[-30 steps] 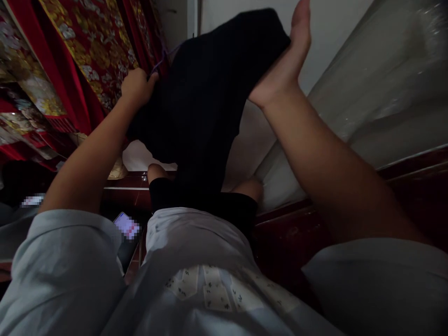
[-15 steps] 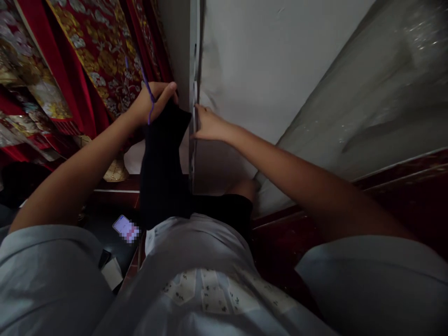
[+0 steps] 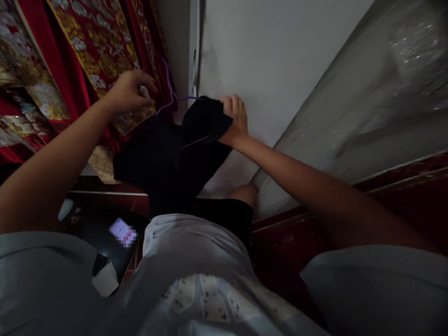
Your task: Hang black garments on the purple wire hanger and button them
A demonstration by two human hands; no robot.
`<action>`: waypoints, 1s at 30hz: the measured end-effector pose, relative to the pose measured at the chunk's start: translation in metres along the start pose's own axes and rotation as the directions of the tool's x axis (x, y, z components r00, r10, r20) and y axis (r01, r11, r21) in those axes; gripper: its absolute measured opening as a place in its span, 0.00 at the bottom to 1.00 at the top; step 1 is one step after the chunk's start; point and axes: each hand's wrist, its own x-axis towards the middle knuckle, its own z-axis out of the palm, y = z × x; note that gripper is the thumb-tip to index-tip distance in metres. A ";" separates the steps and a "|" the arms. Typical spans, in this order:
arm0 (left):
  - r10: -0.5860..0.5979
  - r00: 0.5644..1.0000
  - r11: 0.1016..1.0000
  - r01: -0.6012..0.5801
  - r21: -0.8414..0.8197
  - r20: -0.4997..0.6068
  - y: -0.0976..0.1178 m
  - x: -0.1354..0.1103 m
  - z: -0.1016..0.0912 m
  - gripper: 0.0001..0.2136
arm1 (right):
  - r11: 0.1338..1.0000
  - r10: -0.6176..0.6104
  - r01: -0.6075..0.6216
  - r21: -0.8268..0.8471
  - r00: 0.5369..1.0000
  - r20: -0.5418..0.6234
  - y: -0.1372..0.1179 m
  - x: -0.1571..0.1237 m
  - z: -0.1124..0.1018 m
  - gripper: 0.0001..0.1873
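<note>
A black or very dark navy piece of cloth (image 3: 150, 154), its kind unclear, spreads in a bunch above my lap. My right hand (image 3: 238, 119) is wrapped over its upper right end, with the thumb side partly hidden by the fabric. A thin purple cord (image 3: 170, 88) loops above the cloth, and another strand crosses its dark opening. My left hand (image 3: 131, 91) is raised left of the cord, apart from the cloth. Its fingers are bent, slightly blurred, with a gap showing between them and the thumb.
Red hangings (image 3: 101, 51) with gold and silver embroidery fill the upper left. A white panel (image 3: 280, 56) with a metal edge stands ahead, beside plastic-wrapped material (image 3: 378, 107) on the right. A lit phone (image 3: 122, 232) lies on a dark surface at lower left.
My left hand has let go of the cloth and moved left. My right hand has left the panel's edge and now grips the cloth, which has spread wider and shifted right.
</note>
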 end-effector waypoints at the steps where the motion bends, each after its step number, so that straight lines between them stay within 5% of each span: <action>1: -0.017 1.000 1.000 0.017 0.023 -0.008 -0.003 0.000 -0.004 0.19 | 0.998 0.058 -0.058 -0.018 0.998 -0.027 0.007 -0.002 0.001 0.23; 8: 0.003 0.993 0.963 0.028 0.266 -0.115 -0.001 -0.031 -0.002 0.17 | 0.932 0.347 -0.359 -0.058 0.926 -0.150 0.033 -0.006 0.008 0.26; 11: 0.091 0.991 0.936 -0.119 0.332 0.100 0.010 -0.049 0.022 0.15 | 0.920 0.366 -0.383 -0.084 0.915 -0.168 0.039 0.002 0.006 0.22; 13: 0.085 0.940 0.933 -0.192 0.306 0.330 0.022 -0.060 0.048 0.17 | 0.912 0.379 -0.396 -0.108 0.913 -0.148 0.042 0.009 0.005 0.23; 15: 0.040 0.898 0.928 -0.196 0.316 0.439 0.032 -0.067 0.076 0.23 | 0.912 0.381 -0.395 -0.109 0.915 -0.130 0.043 0.015 0.002 0.24; 22: -0.286 0.897 0.835 0.062 0.546 0.337 0.012 -0.065 0.138 0.37 | 0.927 0.343 -0.359 -0.109 0.929 -0.139 0.040 0.019 -0.020 0.29; 25: -0.357 0.892 0.827 0.162 0.539 0.279 -0.005 -0.059 0.146 0.31 | 0.925 0.347 -0.355 -0.137 0.934 -0.082 0.038 0.026 -0.029 0.32; 30: -0.350 0.917 0.853 0.227 0.469 0.193 -0.013 -0.056 0.144 0.14 | 0.970 0.244 -0.244 -0.004 0.968 -0.054 0.032 0.042 -0.039 0.25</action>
